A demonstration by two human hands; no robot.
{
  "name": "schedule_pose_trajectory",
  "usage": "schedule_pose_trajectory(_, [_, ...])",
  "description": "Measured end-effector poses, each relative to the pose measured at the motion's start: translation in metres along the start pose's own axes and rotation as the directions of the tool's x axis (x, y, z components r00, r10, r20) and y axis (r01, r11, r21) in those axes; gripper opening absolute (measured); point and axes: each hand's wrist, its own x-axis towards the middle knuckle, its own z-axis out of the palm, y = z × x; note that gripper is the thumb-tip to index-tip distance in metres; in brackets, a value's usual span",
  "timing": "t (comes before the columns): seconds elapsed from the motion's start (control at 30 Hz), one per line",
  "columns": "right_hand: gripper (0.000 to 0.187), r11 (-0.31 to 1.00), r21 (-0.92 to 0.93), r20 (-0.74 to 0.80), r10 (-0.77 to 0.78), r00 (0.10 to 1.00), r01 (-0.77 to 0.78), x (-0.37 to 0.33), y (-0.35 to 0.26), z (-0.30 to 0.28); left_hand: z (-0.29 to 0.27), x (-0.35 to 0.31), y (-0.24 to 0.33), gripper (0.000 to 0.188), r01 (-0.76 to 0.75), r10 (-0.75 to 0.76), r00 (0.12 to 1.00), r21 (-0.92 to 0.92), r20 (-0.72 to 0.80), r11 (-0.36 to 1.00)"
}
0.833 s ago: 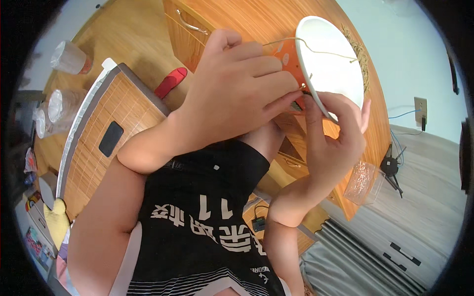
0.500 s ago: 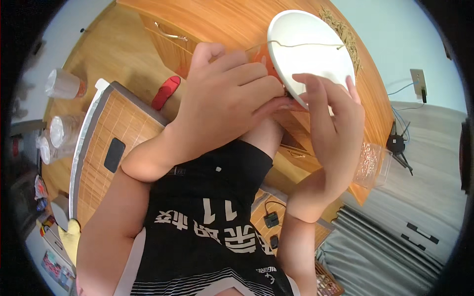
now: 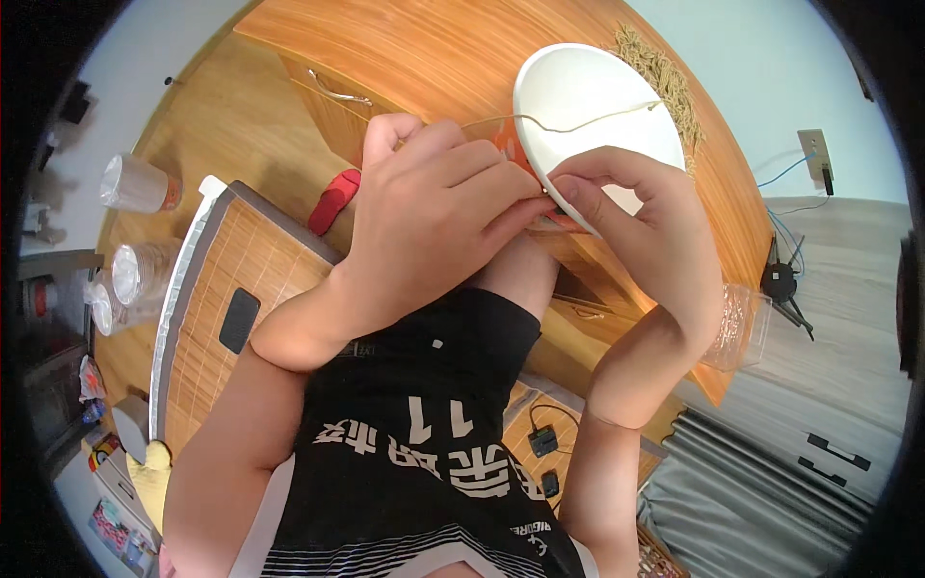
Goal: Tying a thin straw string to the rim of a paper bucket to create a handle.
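Observation:
A white-lined bucket (image 3: 578, 82) with an orange-red outside is tilted with its mouth toward me. One thin tan cord (image 3: 568, 129) crosses the mouth, from a small knot on the far right side to my left hand (image 3: 434, 212). That hand is curled closed on the cord, its fingertips meeting the bucket's near rim. My right hand (image 3: 655, 222) is closed too, thumb and forefinger pinching at the same rim, right beside the left fingertips. What exactly lies between the right fingertips is hidden.
Tan cords (image 3: 665, 82) lie heaped on the wooden table (image 3: 414, 39) behind the bucket. A clear plastic box (image 3: 742, 328) is by the table's right end. Clear containers (image 3: 140, 183) stand on the floor at left, near a mat with a phone (image 3: 240, 321).
My right hand's thumb and fingers have drawn in from over the bucket's mouth to its near rim, beside my left fingertips. The cord now sags more, and the view has shifted slightly.

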Motion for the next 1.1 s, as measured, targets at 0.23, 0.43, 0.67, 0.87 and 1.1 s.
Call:
schedule_pose_trajectory(0.23, [0.009,0.988,-0.122,-0.279,-0.124,0.952,0.093,-0.008,-0.004,0.005,0.002,-0.012,-0.019,0.04,0.291,-0.366,0.916,-0.358,-0.164,0.887])
schedule_pose_trajectory(0.43, [0.008,0.912,-0.381,-0.365,-0.298,0.882,0.151,-0.012,-0.015,0.016,0.024,-0.009,-0.012,0.045,0.515,-0.537,0.71,-0.856,0.456,-0.046])
schedule_pose_trajectory(0.67, [0.018,0.823,-0.565,-0.592,-0.357,0.722,-0.056,-0.028,-0.028,0.057,0.01,-0.001,-0.007,0.025,0.498,-0.509,0.747,-0.867,0.428,0.002])
schedule_pose_trajectory(0.87, [0.026,0.925,-0.381,-0.791,-0.322,0.52,-0.006,-0.043,-0.021,0.09,-0.014,0.026,0.007,0.021,0.183,-0.112,0.982,-0.634,0.15,0.751])
schedule_pose_trajectory(1.1, [0.016,0.991,0.13,-0.865,0.103,0.491,0.021,-0.056,-0.011,0.119,-0.01,0.03,0.019,0.028,-0.346,0.386,0.922,-0.423,0.011,0.838])
